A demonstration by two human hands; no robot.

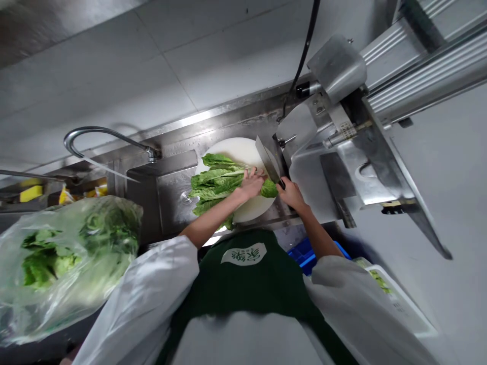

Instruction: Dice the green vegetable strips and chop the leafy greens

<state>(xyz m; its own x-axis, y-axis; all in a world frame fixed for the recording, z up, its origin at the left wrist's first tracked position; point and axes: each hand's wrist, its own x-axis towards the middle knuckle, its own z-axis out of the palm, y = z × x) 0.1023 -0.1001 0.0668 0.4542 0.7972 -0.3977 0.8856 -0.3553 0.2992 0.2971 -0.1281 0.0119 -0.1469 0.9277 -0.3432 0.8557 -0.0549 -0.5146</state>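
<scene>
Long green leaves of romaine lettuce [216, 182] lie bunched on a round white cutting board [253, 210], their leafy ends hanging past its left edge. My left hand [252, 183] presses down on the stem end of the bunch, fingers curled over it. In my right hand [292, 193] is a cleaver [267, 158], gripped by its black handle, the broad blade pointing up and left above the board. A small piece of lettuce [269, 189] sits between my two hands.
Left of the board are a steel sink [142, 197] and a curved faucet [102, 130]. A clear plastic bag [110, 238] of greens bulges at left. On the right stands a metal slicing machine [365, 157]. Below are a blue crate [304, 253] and a white tub [403, 299].
</scene>
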